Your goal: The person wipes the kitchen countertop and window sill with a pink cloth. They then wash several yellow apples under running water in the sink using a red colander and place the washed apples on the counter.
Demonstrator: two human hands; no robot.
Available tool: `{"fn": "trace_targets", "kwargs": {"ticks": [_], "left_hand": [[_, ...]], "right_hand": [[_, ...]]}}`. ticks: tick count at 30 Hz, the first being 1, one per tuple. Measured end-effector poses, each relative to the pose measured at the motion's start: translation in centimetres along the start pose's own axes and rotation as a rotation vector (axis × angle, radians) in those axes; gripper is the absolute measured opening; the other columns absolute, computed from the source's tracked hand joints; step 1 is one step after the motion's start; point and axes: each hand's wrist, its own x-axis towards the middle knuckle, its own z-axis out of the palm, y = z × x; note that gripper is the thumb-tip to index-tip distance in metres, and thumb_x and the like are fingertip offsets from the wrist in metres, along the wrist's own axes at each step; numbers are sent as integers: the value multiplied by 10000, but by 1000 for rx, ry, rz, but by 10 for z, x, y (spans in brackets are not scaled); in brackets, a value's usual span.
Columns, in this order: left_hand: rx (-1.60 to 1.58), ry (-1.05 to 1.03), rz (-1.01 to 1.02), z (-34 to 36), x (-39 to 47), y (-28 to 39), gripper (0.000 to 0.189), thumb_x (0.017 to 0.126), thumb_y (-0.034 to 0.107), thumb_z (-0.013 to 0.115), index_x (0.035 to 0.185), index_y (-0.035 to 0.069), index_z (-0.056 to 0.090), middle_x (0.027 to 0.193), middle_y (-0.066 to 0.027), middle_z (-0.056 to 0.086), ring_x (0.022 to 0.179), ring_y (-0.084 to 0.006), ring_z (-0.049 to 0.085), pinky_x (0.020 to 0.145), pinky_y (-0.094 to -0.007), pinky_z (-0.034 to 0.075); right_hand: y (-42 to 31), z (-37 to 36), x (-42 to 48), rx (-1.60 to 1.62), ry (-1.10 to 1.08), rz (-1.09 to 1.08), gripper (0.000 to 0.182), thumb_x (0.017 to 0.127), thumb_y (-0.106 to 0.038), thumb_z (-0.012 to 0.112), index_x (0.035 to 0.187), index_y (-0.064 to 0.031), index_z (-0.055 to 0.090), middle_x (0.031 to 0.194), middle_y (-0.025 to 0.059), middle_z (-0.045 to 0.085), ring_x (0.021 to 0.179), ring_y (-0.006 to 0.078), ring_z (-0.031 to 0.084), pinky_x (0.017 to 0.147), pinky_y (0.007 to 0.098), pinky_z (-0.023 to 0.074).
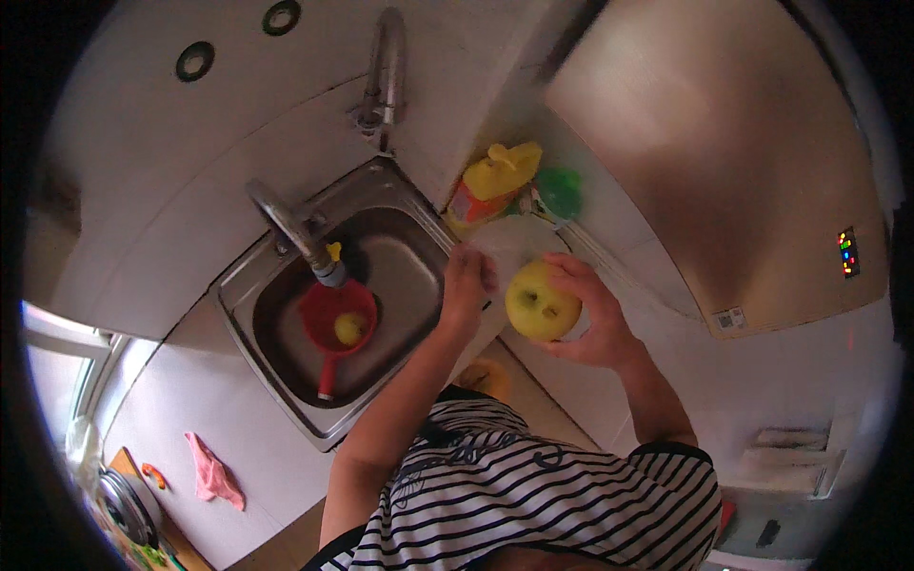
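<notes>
A yellow-green apple (541, 303) is in my right hand (596, 310), its stem end turned up, with my fingers around its right side. My left hand (468, 282) is left of the apple, over the sink's right rim, its fingers curled and blurred; whether it holds anything is unclear. In the steel sink (421, 264) lies a red plastic dipper (328, 371) with a smaller yellow-green fruit (350, 328) inside it. The curved metal faucet (289, 228) hangs over the dipper.
Behind my hands stand a yellow cloth or bag (500, 171) and a green container (560, 193). A pink cloth (213, 475) lies on the counter left of the sink, near a lidded pot (128, 507). A large smooth panel with small lights (721, 157) overhangs at right.
</notes>
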Motion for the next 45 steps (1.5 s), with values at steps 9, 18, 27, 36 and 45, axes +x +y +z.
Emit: {"fn": "trace_targets", "kwargs": {"ticks": [9,18,27,36,45], "left_hand": [[-91,-146,138,-24,15,-36,142,926,169,400,1026,80,445,792,-32,506,693,-119,485,639,-285,448],[-899,-671,-376,-54,28,-56,276,912,237,539,1146,124,445,1066,-78,532,1016,-228,551,908,-388,462],[-282,-390,226,-77,12,-159,259,895,208,551,1135,148,476,1108,-39,511,959,-186,541,838,-362,453],[-155,-140,-391,-53,-18,-119,312,888,259,551,1168,145,475,1028,-2,543,825,-134,507,708,-297,431],[-141,14,-414,-81,-10,-102,358,889,305,562,1183,108,505,1068,-24,578,916,-189,551,711,-370,465]], "right_hand": [[-12,11,23,132,-181,8,649,599,-165,853,1146,-123,506,1313,157,453,1194,318,478,972,397,414],[-6,45,41,601,-374,307,789,576,-14,849,1237,-97,427,1328,125,433,1234,224,430,1014,342,363],[13,107,71,649,-660,296,711,644,-125,829,1237,-97,439,1166,81,544,1106,207,526,956,330,416],[75,303,115,87,-818,340,848,566,-270,849,1270,-57,427,1207,148,527,1138,316,522,939,379,431],[193,387,99,60,-309,156,666,609,-245,776,1173,-88,459,1036,151,591,1056,333,552,903,418,454]]}}
